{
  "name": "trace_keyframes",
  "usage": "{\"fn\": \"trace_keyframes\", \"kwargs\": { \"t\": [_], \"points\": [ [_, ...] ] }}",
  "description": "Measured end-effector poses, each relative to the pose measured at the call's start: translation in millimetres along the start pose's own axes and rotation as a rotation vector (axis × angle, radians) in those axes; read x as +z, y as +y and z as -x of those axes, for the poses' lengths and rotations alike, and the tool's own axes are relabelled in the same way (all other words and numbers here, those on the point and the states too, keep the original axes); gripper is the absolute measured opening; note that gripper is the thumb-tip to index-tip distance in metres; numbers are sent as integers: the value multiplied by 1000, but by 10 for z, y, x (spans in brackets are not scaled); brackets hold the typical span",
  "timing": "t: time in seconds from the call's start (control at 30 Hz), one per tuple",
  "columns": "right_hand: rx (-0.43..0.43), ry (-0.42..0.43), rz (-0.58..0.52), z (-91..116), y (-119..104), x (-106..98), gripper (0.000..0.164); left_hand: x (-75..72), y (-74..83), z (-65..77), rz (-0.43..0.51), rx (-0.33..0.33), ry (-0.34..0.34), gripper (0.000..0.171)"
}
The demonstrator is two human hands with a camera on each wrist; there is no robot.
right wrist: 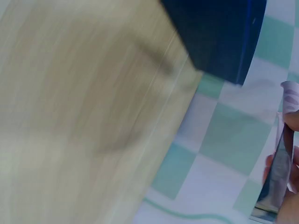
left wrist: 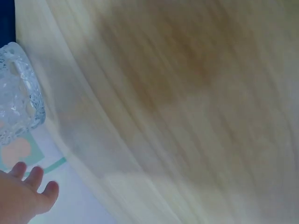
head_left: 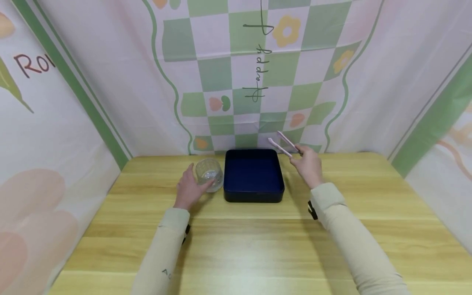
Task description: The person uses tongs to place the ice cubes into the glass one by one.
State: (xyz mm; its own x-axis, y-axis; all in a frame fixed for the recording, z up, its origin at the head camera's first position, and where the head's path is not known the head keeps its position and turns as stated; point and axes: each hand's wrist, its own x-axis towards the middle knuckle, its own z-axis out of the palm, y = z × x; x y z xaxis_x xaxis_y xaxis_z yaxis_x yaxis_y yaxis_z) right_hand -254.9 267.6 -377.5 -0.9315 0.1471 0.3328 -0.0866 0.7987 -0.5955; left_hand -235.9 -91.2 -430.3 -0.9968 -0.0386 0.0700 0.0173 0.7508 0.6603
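A clear textured glass (head_left: 208, 172) stands on the table just left of a dark blue square tray (head_left: 254, 196). My left hand (head_left: 189, 190) is at the glass's left side, its thumb overlapping the front of the glass in the head view. In the left wrist view the spread fingers (left wrist: 35, 179) appear apart from the glass (left wrist: 18, 93); contact by the thumb cannot be told. My right hand (head_left: 307, 166) grips a pair of metal tongs (head_left: 282, 148) with pale pink tips. The tongs' two arms stand apart, above the tray's back right corner.
The tray's inside (head_left: 252, 170) is bare. A light wooden table (head_left: 236, 246) ends at a hanging cloth (head_left: 247, 98) with green checks and flowers. More printed cloth hangs at the left (head_left: 55, 164) and right (head_left: 442, 135).
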Motion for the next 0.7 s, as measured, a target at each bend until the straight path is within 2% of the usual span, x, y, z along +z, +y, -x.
{"fn": "trace_keyframes", "kwargs": {
  "t": [0.2, 0.33, 0.7],
  "points": [
    [41, 68, -5, 21, 243, -143, 47, -58, -36, -25, -14, 37, 14, 103],
    [113, 76, 5, 61, 418, -243, 47, -116, -43, -36, -5, 44, 34, 100],
    [300, -97, 160, 223, 777, -334, 42, -253, -130, -90, -30, 33, 92, 86]
  ]
}}
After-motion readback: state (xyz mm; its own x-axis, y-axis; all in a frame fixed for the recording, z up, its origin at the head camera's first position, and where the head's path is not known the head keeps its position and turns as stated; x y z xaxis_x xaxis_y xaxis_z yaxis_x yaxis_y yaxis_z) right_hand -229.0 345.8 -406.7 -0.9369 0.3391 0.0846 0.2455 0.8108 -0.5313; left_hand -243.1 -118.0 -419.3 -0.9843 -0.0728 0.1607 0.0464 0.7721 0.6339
